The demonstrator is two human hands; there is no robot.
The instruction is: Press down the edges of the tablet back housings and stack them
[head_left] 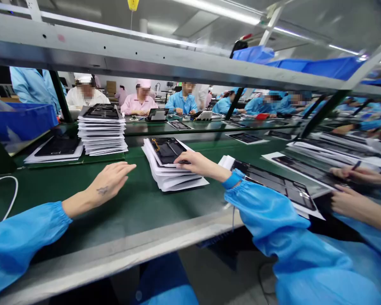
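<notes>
My left hand [109, 182] hovers above the green table at the left of the near stack, fingers stretched out, palm turned toward the stack and holding nothing. At the near right corner of the top black panel [167, 148], my right hand [198, 164] has its fingers pressed together on the panel's edge. An orange strip shows on the panel's left side. Beneath it is a slightly fanned stack of white sheets [178, 180], resting on the green table [114, 220].
A taller stack [101, 135] and a single panel on paper [59, 146] lie back left, near a blue bin [25, 120]. A large panel [279, 184] lies right, near another person's hands [362, 190]. A metal shelf beam [146, 59] crosses above; people sit opposite.
</notes>
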